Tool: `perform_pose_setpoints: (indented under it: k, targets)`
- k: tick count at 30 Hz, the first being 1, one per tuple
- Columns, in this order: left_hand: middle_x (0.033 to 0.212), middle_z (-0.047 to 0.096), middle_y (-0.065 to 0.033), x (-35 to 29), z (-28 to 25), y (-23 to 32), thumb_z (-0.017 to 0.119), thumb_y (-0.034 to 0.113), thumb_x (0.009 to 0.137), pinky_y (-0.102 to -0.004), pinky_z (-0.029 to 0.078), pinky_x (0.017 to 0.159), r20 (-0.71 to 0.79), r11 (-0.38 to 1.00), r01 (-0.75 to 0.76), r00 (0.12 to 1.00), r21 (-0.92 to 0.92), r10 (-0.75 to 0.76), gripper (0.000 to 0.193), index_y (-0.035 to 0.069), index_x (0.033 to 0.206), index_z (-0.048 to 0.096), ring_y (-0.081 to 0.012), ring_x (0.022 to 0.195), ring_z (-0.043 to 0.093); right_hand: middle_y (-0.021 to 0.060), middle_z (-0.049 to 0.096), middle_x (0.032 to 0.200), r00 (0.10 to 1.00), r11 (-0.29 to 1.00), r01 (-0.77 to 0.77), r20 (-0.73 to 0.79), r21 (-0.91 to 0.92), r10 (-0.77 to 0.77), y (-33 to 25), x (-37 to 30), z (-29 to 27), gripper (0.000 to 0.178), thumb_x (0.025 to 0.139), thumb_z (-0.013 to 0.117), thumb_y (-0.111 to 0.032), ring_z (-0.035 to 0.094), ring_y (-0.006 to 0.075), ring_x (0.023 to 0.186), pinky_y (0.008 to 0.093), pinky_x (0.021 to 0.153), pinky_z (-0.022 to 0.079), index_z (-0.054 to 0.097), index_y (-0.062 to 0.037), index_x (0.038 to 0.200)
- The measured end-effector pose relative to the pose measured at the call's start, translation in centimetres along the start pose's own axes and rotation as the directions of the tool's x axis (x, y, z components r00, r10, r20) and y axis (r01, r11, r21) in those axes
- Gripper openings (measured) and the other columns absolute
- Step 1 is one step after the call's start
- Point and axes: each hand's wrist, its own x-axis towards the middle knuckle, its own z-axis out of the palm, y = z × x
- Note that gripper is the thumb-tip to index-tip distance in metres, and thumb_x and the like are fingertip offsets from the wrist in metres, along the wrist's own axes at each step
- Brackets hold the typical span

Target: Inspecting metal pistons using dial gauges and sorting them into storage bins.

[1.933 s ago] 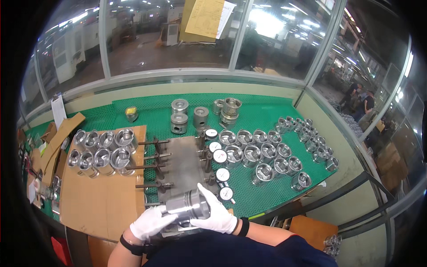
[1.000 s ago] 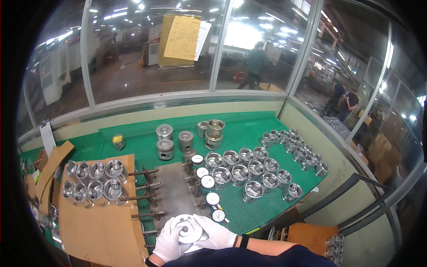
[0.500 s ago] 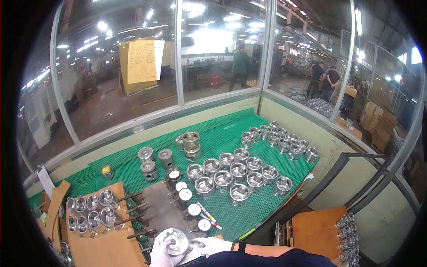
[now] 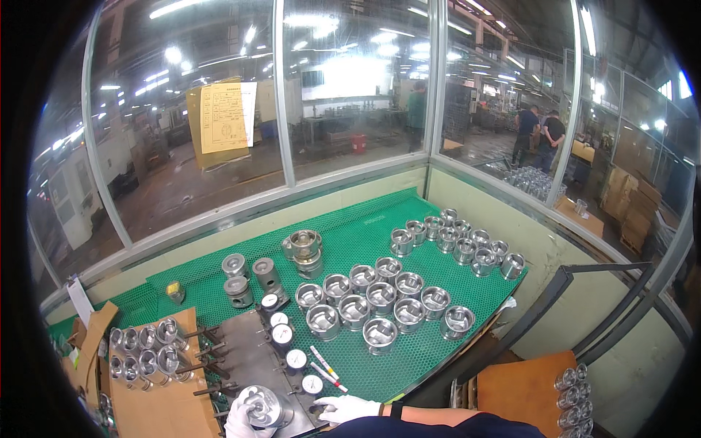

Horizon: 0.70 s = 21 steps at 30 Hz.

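Note:
My left hand (image 4: 241,417), in a white glove, is wrapped round the side of a silvery metal piston (image 4: 267,406). The piston is at the near end of a grey metal plate (image 4: 252,343). Also gloved in white, my right hand (image 4: 349,409) is stretched toward a small dark fitting (image 4: 316,411) at the plate's right edge, to the right of the piston. Its fingers look extended, with nothing visible held. Just beyond that hand is the nearest dial gauge (image 4: 312,385), one of several round white gauges along the plate.
Several pistons (image 4: 380,335) stand in rows on the green mat (image 4: 365,226). More pistons (image 4: 148,360) rest on cardboard (image 4: 168,401) at left. Two markers (image 4: 326,367) lie beside the gauges. A dark metal frame (image 4: 544,303) stands at right. Windows enclose the bench; people are beyond.
The piston has moved left and down with my left hand and its facing has changed. My right hand, earlier against the piston, is now apart from it. The whole view has shifted slightly.

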Motion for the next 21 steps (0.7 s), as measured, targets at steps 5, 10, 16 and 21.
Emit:
perform_pose_setpoints:
  k: [5, 10, 16, 21]
  targets:
    - [0.128, 0.058, -0.0107, -0.1, 0.1, 0.7, 0.065, 0.012, 0.086, -0.0398, 0.049, 0.097, -0.019, 0.999, 0.025, 1.000, 0.048, -0.024, 0.052, 0.011, 0.136, 0.050, -0.0254, 0.116, 0.057, 0.0069, 0.070, 0.091, 1.000, 1.000, 0.019, 0.018, -0.011, -0.019, 2.0, 0.2, -0.2, 0.058, 0.097, 0.049, -0.033, 0.068, 0.0185, 0.083, 0.0307, 0.079, 0.053, 0.036, -0.0109, 0.149]
    - [0.131, 0.056, -0.0090, -1.8, -0.1, 0.7, 0.062, 0.011, 0.088, -0.0395, 0.050, 0.096, -0.014, 0.995, 0.074, 0.997, 0.071, -0.074, 0.054, 0.012, 0.140, 0.047, -0.0246, 0.117, 0.057, 0.0138, 0.071, 0.092, 0.999, 0.998, 0.030, -0.015, -0.050, -0.031, 1.1, -0.8, -0.4, 0.057, 0.098, 0.053, -0.040, 0.068, 0.0265, 0.081, 0.0369, 0.073, 0.053, 0.043, -0.0097, 0.145]
    - [0.135, 0.054, -0.0096, -3.1, -0.5, 1.8, 0.059, 0.000, 0.086, -0.0378, 0.052, 0.097, 0.070, 0.992, 0.124, 0.990, 0.001, -0.123, 0.062, 0.009, 0.145, 0.041, -0.0236, 0.120, 0.055, 0.0085, 0.071, 0.092, 0.998, 0.996, 0.062, 0.021, -0.064, -0.061, 0.6, 0.5, 1.4, 0.060, 0.095, 0.059, -0.026, 0.068, 0.0215, 0.080, 0.0332, 0.076, 0.053, 0.037, -0.0106, 0.149]
    - [0.133, 0.055, -0.0098, -3.6, 1.0, -2.7, 0.054, -0.002, 0.090, -0.0371, 0.053, 0.094, 0.161, 0.703, 0.483, 0.865, -0.522, -0.475, 0.055, 0.006, 0.143, 0.043, -0.0201, 0.111, 0.058, 0.0083, 0.072, 0.092, 1.000, 1.000, 0.003, -0.005, 0.018, -0.003, 0.7, 1.7, 3.5, 0.065, 0.097, 0.059, -0.030, 0.068, 0.0194, 0.081, 0.0323, 0.077, 0.053, 0.031, -0.0065, 0.151]
